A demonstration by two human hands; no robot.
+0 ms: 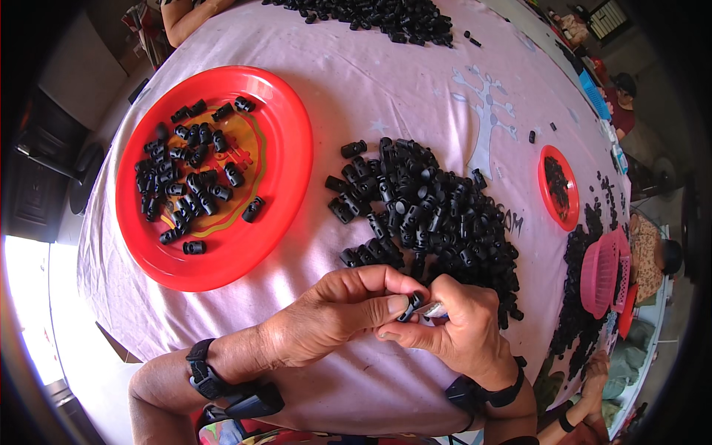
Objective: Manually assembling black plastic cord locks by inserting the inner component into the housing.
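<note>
My left hand [334, 315] pinches a small black plastic cord lock [411, 305] between thumb and forefinger, just in front of the pile. Close against it, my right hand [471, 326] is closed round a small tool with a thin pale metal tip [432, 309], which meets or nearly meets the cord lock. The rest of that tool is hidden in my fingers. Beyond both hands lies a large heap of black cord locks [426, 208]. A wide red plate [285, 215] at the left holds several more, spread over its yellow-patterned middle.
A pink patterned cloth [356, 89] covers the table. Another black heap [386, 15] lies at the far edge, near another person's arm [194, 18]. To the right are a small red plate [547, 196], pink baskets [599, 274], more black parts and other people seated.
</note>
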